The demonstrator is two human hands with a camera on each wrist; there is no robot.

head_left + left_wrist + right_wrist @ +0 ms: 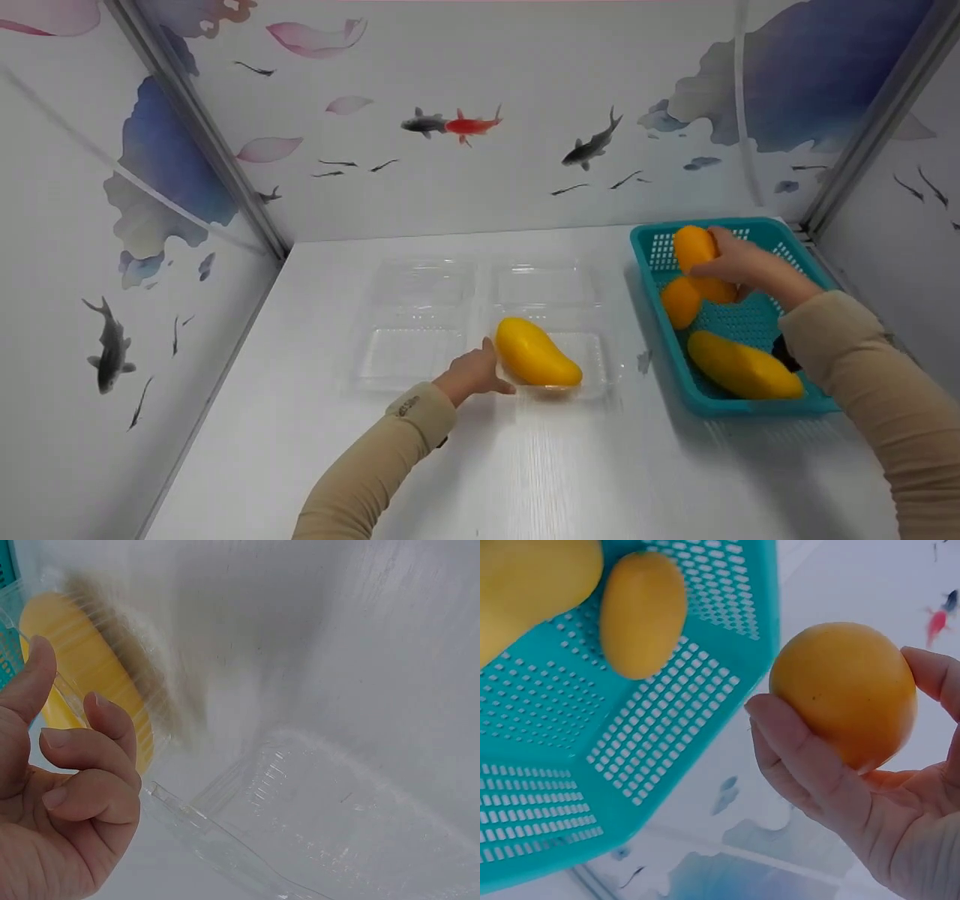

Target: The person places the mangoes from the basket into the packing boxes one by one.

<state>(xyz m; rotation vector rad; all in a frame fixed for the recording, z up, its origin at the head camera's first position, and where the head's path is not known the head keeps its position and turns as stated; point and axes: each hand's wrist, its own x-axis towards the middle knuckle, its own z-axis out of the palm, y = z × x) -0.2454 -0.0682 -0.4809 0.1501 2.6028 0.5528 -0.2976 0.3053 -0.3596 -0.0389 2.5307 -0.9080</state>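
Note:
My right hand (739, 262) holds a round orange (844, 694) between thumb and fingers, over the far left part of a teal basket (697, 406). Lower in that basket are orange-coloured fruits (681, 301) and a large yellow mango (742, 366). On the table, another yellow mango (534, 352) lies tilted in a clear plastic box (592, 349). At this box's left side is my left hand (472, 371), its fingers loosely bent beside the rim. In the left wrist view, the thumb and index finger stand apart near the rim; firm contact is hard to tell.
A second clear plastic box (412, 352) stands left of the one with the mango, with clear trays or lids (427, 283) behind both. White walls printed with fish and petals (525, 187) enclose the white table (570, 465) at the back and sides.

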